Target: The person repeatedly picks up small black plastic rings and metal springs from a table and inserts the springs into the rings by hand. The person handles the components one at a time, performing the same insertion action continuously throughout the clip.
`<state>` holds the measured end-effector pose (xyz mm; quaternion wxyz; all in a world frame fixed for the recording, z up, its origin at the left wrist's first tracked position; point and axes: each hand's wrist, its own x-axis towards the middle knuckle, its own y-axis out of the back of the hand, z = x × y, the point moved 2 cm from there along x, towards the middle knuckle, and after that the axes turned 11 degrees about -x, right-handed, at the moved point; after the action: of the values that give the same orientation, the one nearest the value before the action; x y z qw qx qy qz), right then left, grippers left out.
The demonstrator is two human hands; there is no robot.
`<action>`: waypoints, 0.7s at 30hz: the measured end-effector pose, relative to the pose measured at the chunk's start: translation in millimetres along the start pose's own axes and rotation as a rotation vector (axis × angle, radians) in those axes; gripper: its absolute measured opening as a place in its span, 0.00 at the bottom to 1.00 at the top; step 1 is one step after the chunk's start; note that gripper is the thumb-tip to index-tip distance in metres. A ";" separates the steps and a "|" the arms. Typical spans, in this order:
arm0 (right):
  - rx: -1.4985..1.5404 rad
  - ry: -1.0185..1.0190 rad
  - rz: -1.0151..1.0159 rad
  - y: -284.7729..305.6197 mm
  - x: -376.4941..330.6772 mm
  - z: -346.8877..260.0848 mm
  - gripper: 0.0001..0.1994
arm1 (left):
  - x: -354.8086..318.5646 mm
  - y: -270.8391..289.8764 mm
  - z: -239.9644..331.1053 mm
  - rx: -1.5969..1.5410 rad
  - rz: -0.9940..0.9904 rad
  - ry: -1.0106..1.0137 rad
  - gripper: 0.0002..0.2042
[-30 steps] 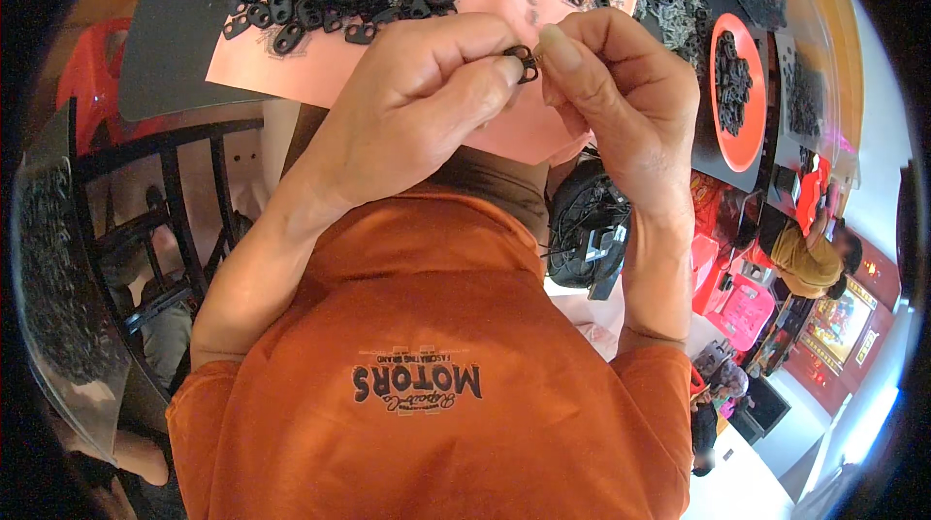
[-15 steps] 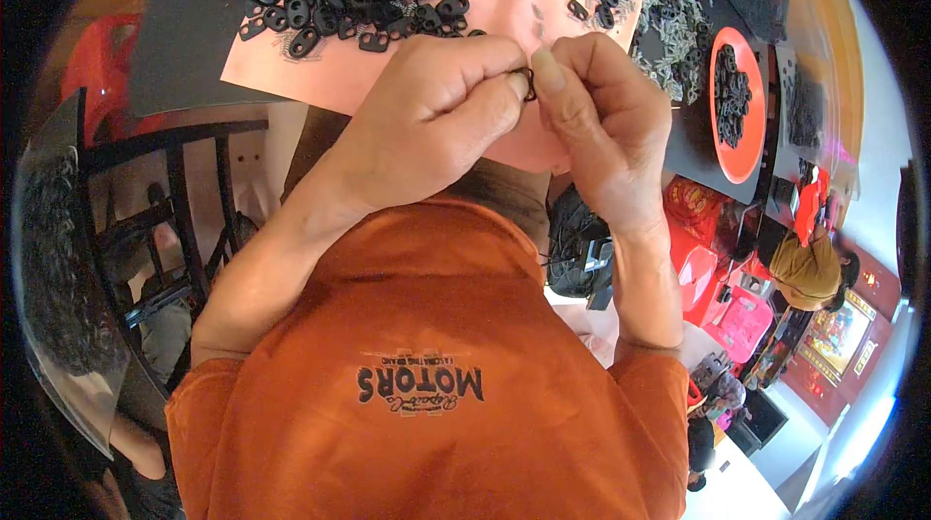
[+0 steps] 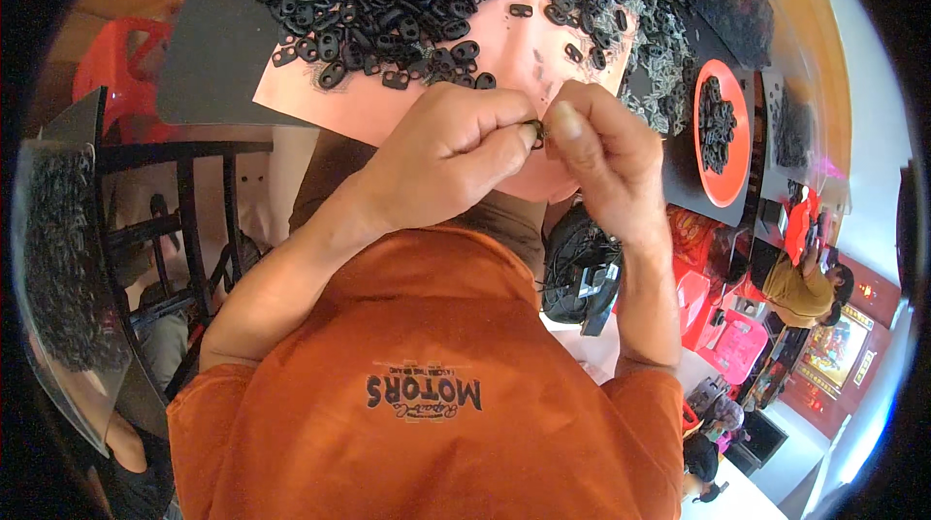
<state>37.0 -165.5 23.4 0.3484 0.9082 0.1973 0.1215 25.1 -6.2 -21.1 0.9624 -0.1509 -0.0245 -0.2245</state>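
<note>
My left hand (image 3: 441, 156) is closed, its thumb and forefinger pinching a small black cord lock piece (image 3: 538, 135) whose shape is mostly covered by the fingertips. Right against it, my right hand (image 3: 616, 156) is closed too, thumb pressed to the bent forefinger. Whatever lies in that pinch is too small to make out. Both hands are above the near edge of a pink sheet (image 3: 315, 103). Beyond them spreads a big heap of black two-hole cord locks (image 3: 378, 1), with a few loose ones on the sheet.
Small silvery springs (image 3: 664, 59) lie heaped right of the cord locks. An orange-red plate (image 3: 742, 132) of black parts stands at the right on the dark tabletop (image 3: 208, 59). A red stool (image 3: 112, 74) is at the far left. Another person (image 3: 800, 289) is at far right.
The table and both hands sit slightly lower in the picture, as the view has shifted. The fingertips remain together around the small black piece.
</note>
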 end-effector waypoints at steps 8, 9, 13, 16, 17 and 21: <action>-0.569 0.389 0.120 12.0 60.7 24.8 0.08 | -1.2 6.2 3.6 0.075 -0.068 0.030 0.10; -0.626 0.377 0.116 8.0 67.3 24.9 0.08 | -1.0 6.3 4.6 0.081 -0.070 0.051 0.10; -0.739 0.379 0.022 -3.3 78.0 23.6 0.08 | 0.1 4.7 4.2 0.113 -0.053 -0.022 0.09; -0.723 0.431 -0.001 -3.4 79.1 21.1 0.08 | -0.4 5.0 4.9 0.122 -0.050 -0.045 0.09; -0.718 0.411 0.019 -2.8 83.4 17.6 0.08 | -0.5 5.3 5.2 0.121 -0.054 -0.027 0.09; -0.784 0.396 0.036 -6.6 97.9 17.6 0.09 | 0.8 6.1 5.0 0.141 -0.061 -0.043 0.10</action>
<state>128.9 -127.9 14.3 0.6202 0.6698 0.1835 0.3647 28.6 0.2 -18.0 0.9626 -0.0869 -0.0655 -0.2481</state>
